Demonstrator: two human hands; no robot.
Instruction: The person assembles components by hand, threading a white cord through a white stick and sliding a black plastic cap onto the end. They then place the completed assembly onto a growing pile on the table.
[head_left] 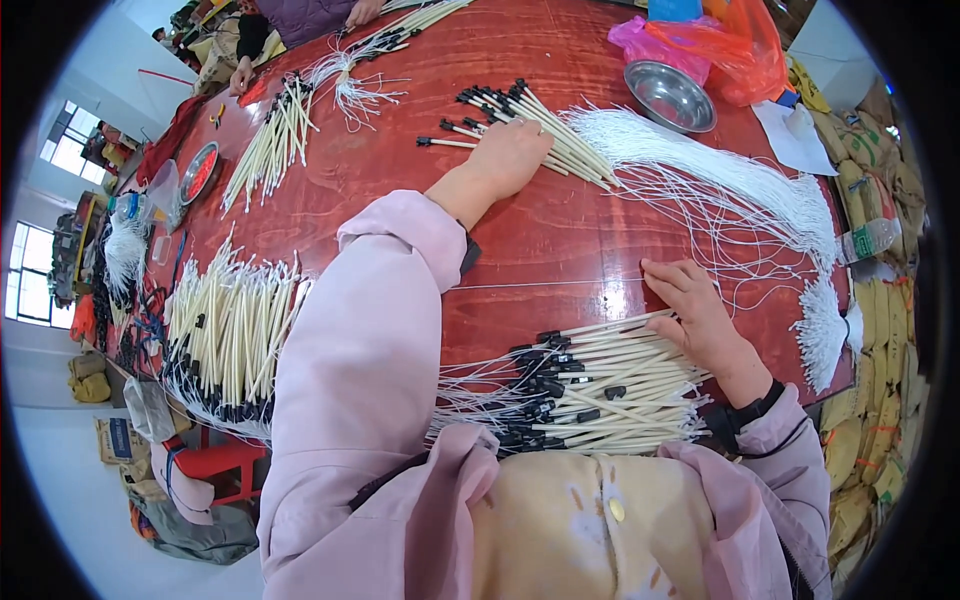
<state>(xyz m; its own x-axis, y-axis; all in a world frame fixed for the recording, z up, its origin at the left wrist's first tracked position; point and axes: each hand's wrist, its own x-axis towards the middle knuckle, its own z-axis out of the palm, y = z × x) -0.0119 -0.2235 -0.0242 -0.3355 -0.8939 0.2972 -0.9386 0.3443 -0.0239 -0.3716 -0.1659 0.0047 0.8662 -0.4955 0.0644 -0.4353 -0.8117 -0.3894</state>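
My left hand [510,158] reaches across the red table and rests on a loose pile of cream sticks with black ends [570,138]. Its fingers are bent together over the sticks, and the tips are hidden behind the hand. Nearer me, my right hand [698,308] lies low over the table, fingers stretched and thumb apart. Its fingertips touch the end of a thin white string [550,285] that runs straight left to behind my left sleeve. Just below that hand lies a stack of cream sticks with black ends and white strings [610,395].
A long bundle of white strings [710,165] spreads at the right, beside a metal bowl [670,96] and plastic bags [735,50]. More stick bundles lie at left [225,330] and far left [275,135]. Another bowl [200,172] holds red bits. A person's hand [243,75] shows across the table.
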